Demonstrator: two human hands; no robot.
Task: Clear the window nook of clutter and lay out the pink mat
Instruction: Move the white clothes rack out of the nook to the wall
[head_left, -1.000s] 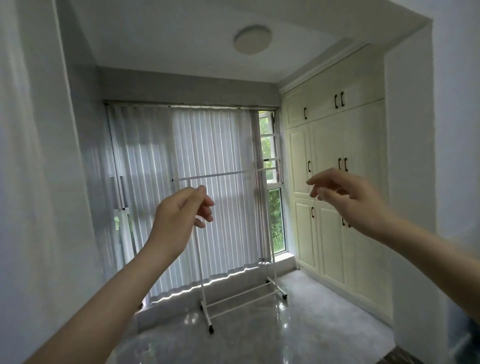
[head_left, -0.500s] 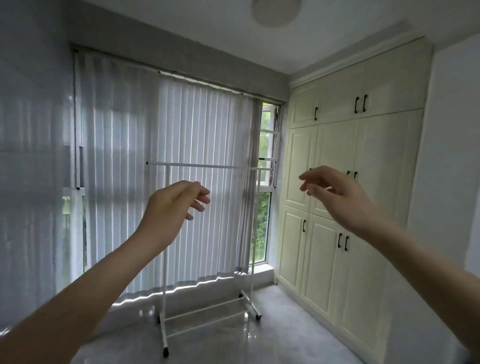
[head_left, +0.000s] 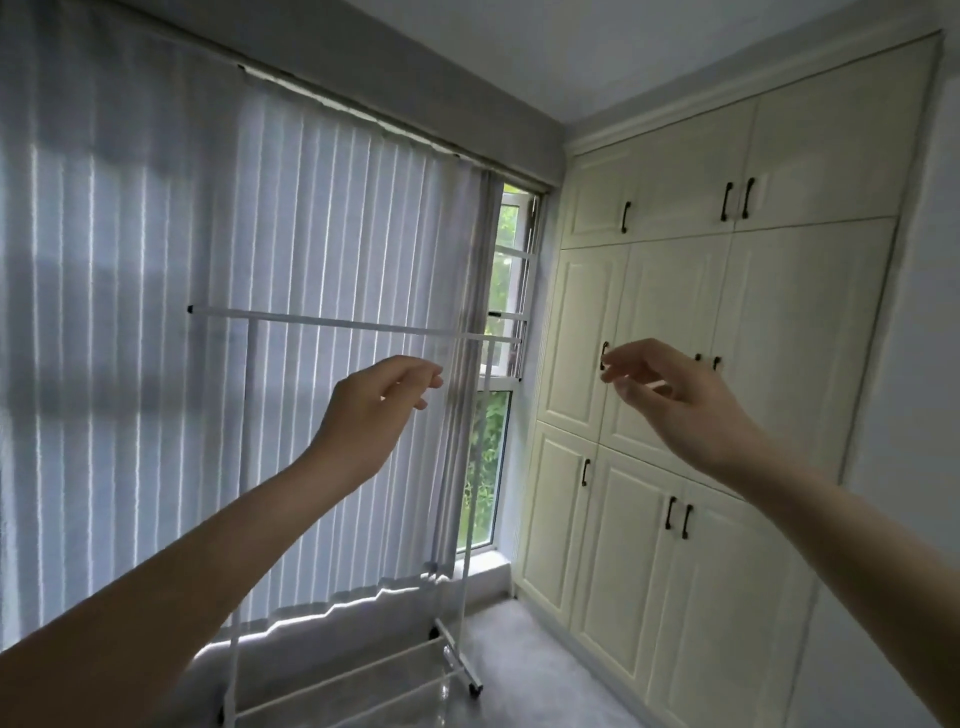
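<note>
The vertical blinds cover most of the window; the cupboard wall fills the right side. The clothes rack, the 1 visible item of clutter, stands on the floor against the window edge, its wheeled base near the cupboard corner. Both arms are raised toward its top rail, probably to lift or roll it out. The left hand and right hand hang loosely curled, grasping nothing. The pink mat is not in view.

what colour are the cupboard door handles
Black handles on cream cupboard doors, clearest in the head view.
</note>
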